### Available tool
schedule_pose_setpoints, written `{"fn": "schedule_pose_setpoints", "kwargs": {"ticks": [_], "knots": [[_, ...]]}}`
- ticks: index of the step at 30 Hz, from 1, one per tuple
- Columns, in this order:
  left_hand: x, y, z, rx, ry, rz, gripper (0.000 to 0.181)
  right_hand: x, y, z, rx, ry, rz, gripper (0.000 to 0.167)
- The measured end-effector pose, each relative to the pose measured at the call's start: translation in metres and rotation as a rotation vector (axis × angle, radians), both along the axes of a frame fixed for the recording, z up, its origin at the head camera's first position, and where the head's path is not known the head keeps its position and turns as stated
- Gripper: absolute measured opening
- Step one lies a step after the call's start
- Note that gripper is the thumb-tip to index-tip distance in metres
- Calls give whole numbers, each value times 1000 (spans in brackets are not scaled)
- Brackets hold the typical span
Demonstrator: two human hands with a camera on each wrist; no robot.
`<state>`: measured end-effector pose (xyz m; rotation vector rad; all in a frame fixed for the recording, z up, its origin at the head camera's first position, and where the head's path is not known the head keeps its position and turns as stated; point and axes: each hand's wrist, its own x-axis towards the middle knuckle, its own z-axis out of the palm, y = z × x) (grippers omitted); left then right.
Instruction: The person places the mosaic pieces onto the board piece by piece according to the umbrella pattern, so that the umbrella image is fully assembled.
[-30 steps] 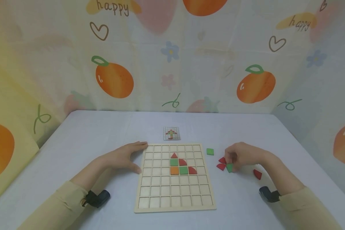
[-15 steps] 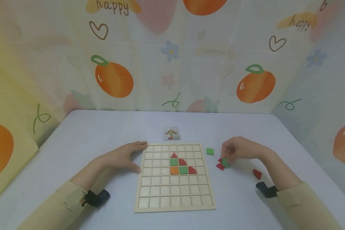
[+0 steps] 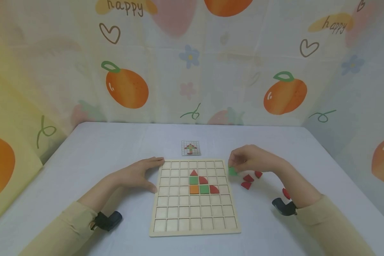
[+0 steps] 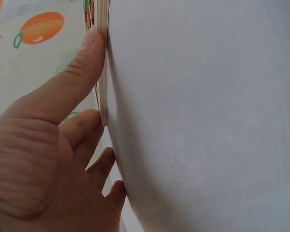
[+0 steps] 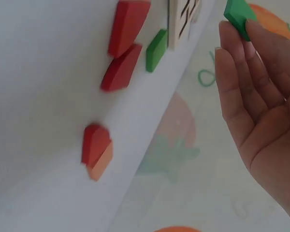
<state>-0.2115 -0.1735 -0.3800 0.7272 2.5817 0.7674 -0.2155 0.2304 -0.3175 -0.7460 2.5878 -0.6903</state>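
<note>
My left hand rests beside the wooden grid board, fingers spread, with thumb and fingertips touching its left edge and upper left corner. In the right wrist view, the thumb and fingertips of my right hand pinch a green square tile, raised off the table. In the head view that hand is just past the board's upper right edge. A second green tile lies on the table near the board. Red quarter-round pieces lie close by. On the board sit a red triangle, an orange square, green squares and red quarter-rounds.
Behind the board lies a small pattern card printed with a coloured grid figure. Another red piece lies farther right, partly behind my right forearm. In the right wrist view an orange piece touches a red one. A printed cloth hangs behind the table.
My right hand has picked up the green tile from beside the red pieces and carried it left toward the board. The left hand and the board have stayed in place.
</note>
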Motion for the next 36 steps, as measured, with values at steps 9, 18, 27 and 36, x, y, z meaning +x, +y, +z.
{"fn": "schedule_pose_setpoints", "kwargs": {"ticks": [9, 18, 27, 36], "knots": [[0, 0, -1, 5, 7, -5, 101, 3, -40, 2, -55, 23, 35, 12], [-2, -1, -4, 4, 2, -3, 102, 4, -74, 3, -90, 9, 92, 13], [-4, 0, -4, 7, -5, -6, 101, 3, -100, -4, -113, -2, 138, 12], [-4, -1, -5, 3, -18, 7, 101, 4, -119, -14, -164, -65, 86, 14]]}}
